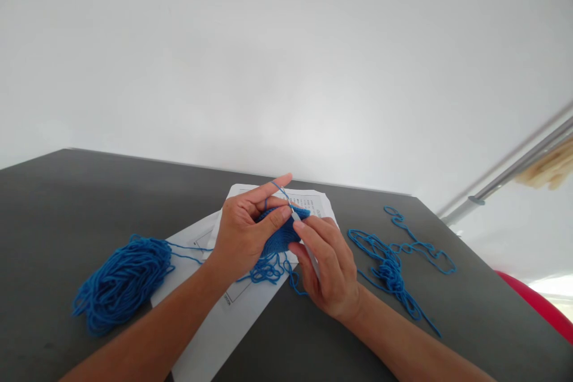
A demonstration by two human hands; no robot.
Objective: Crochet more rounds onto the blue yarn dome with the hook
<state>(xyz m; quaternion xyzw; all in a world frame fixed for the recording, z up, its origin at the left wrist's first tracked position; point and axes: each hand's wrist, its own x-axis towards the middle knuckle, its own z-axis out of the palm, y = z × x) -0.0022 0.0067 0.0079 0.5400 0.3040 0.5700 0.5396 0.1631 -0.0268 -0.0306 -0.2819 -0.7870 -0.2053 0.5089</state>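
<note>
My left hand pinches a piece of blue crochet work between thumb and fingers. A strand of blue yarn loops over its raised index finger. In my right hand is a crochet hook with a pale grey handle, its tip at the upper edge of the crochet work, close to my left thumb. Loose blue yarn hangs in curls beneath the work. To the left lies a skein of blue yarn, with strands running from it toward my left hand.
Printed paper sheets lie under my hands on the dark table. A tangle of blue yarn is spread on the right. Behind the table stands a white wall. A metal rail and a red curved edge show at the far right.
</note>
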